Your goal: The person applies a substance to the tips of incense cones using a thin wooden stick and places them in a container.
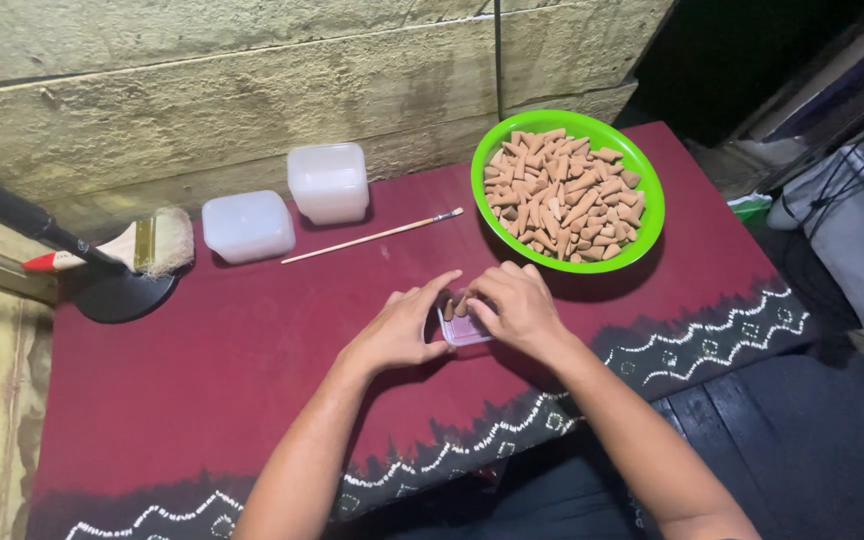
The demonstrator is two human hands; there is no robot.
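A dark red cloth point(202, 380) with a white zigzag border covers the table under both hands. Up and to the right of the hands, near but apart from them, sits a round green bowl point(652, 215) heaped with tan cone-shaped pieces point(562, 195). Up and to the left of the hands stand two lidded translucent plastic boxes, a taller one point(328, 182) and, just beside it to the left, a flatter one point(248, 226). Farther left, well apart from the hands, a wide flat paintbrush point(147, 244) with a pale handle lies against a black round stand base point(117, 296). A thin wooden artist's brush point(373, 236) lies between the boxes and the hands.

The left hand point(402, 328) and right hand point(517, 305) meet over a small clear plastic container point(464, 330) resting on the cloth. The left hand's fingers curl narrowly against the container's left side, steadying it. The right hand's fingertips are pinched close together at its top edge, where a small tan cone point(459, 307) shows; whether they actually grip that cone I cannot tell.
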